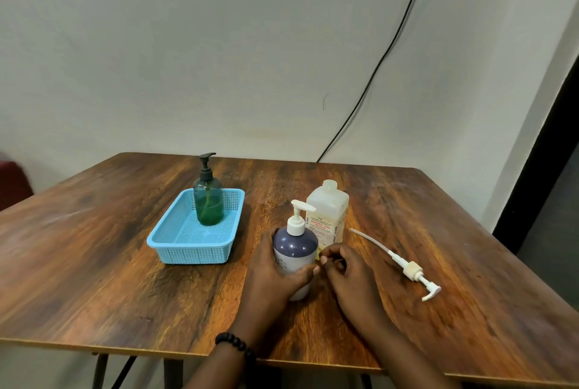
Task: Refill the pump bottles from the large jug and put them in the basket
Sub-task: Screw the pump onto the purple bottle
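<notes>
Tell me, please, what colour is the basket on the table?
Light blue, clearest in the head view: basket.

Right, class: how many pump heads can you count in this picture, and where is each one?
3. One on the green bottle in the blue basket, one on the purple bottle held by the left hand, one loose pump lying on the table.

The table (125, 247) is streaky brown wood with a soft sheen. The basket (188, 250) is perforated blue plastic; the jug (329, 210) is cloudy translucent plastic.

Soft even light (wide-angle edge bending)
</notes>
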